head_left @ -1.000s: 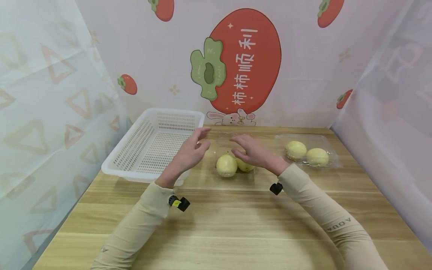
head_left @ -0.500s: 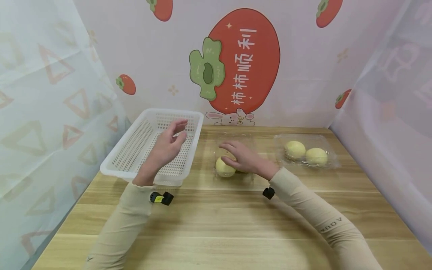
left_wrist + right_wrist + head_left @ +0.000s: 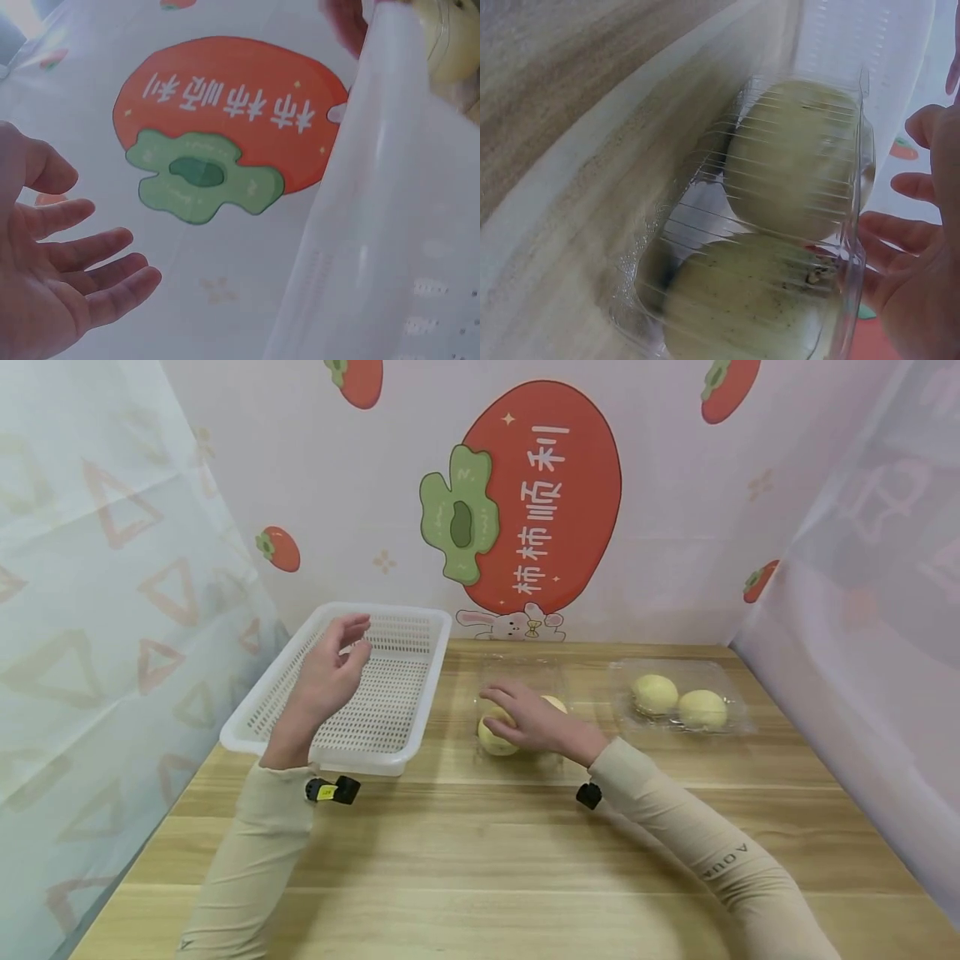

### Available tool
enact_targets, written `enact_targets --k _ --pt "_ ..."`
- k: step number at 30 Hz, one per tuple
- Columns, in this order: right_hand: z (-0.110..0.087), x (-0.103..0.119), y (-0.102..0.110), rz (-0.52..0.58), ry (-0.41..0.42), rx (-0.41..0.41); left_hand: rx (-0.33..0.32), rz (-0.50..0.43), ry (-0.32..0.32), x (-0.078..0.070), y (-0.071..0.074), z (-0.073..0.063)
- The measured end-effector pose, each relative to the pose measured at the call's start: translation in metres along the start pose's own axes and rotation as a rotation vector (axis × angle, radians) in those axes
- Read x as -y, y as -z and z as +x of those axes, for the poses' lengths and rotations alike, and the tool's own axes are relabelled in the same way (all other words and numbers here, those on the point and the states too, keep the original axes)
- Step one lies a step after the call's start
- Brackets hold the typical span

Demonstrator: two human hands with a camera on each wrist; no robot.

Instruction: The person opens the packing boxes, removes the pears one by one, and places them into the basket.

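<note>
Currently, your right hand (image 3: 532,718) is above a clear plastic box (image 3: 705,202) in the middle of the wooden table (image 3: 480,860). Inside that box two pale yellow fruits, one (image 3: 795,161) farther from the wrist camera and one (image 3: 754,300) nearer, sit side by side. The right fingers are parted and loosely bent, holding nothing; whether they touch the box rim, you cannot be sure from these views. Your left hand (image 3: 326,672) hangs over the white basket (image 3: 428,693), fingers spread and relaxed, also holding nothing. To the right, well apart, a second clear box (image 3: 716,672) holds two more such fruits (image 3: 702,710).

The step in hand looks like reaching toward the middle box, with nothing gripped yet. The next move would seem to call for lowering your right fingers gently and closing them round one smooth fruit.
</note>
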State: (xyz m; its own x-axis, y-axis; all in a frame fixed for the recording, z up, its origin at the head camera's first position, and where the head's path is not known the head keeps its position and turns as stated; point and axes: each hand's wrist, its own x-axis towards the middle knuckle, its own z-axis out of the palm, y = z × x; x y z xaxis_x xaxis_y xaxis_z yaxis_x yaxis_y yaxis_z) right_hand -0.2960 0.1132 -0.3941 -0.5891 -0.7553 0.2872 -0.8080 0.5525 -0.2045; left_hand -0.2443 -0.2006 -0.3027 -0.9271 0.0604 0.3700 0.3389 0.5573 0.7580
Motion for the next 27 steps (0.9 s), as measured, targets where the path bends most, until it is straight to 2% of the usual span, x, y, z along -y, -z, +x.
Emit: enact_targets --k 6,12,19,27 --pt "0.001 0.002 -0.003 -0.015 -0.009 0.0 -0.081 0.076 0.045 0.011 0.016 0.0" --pt "0.003 0.002 -0.007 -0.034 -0.041 0.025 -0.157 0.105 0.085 0.023 0.031 -0.001" --pt "0.005 0.004 -0.01 -0.054 -0.075 0.061 -0.194 0.178 0.118 0.043 0.045 -0.001" --pt "0.005 0.006 -0.012 -0.062 -0.092 0.085 -0.278 0.323 0.02 0.066 0.052 0.003"
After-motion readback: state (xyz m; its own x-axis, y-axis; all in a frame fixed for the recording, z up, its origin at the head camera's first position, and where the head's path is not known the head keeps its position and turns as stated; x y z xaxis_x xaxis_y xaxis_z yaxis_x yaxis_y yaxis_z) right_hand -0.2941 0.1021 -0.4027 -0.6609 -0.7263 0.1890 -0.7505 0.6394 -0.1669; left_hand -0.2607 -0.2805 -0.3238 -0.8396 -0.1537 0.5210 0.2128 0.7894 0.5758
